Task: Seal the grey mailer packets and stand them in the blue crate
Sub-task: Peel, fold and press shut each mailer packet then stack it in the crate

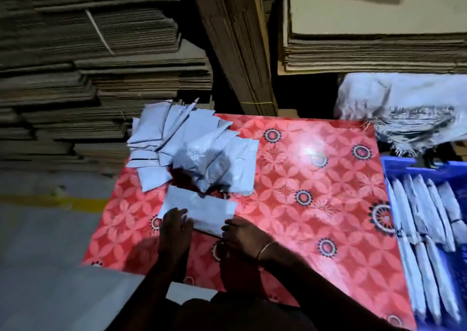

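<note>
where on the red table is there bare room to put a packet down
Bare cloth lies between the packet pile and the blue crate, and along the near edge right of the right hand. The far-left corner is crowded; the left hand and the packet being sealed fill the near-left.

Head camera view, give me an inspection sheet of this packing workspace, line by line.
Surface: table under a red floral cover, glare patch near centre.
Job's things: one grey mailer packet flat at the near edge; loose packet pile behind it; blue crate on the right with standing packets.
Clutter: bundle of empty mailers beyond the crate.
Hands: left hand and right hand on the flat packet; exact grip unclear.
Cables: nothing seen.
Surroundings: stacked flat cardboard behind.
</note>
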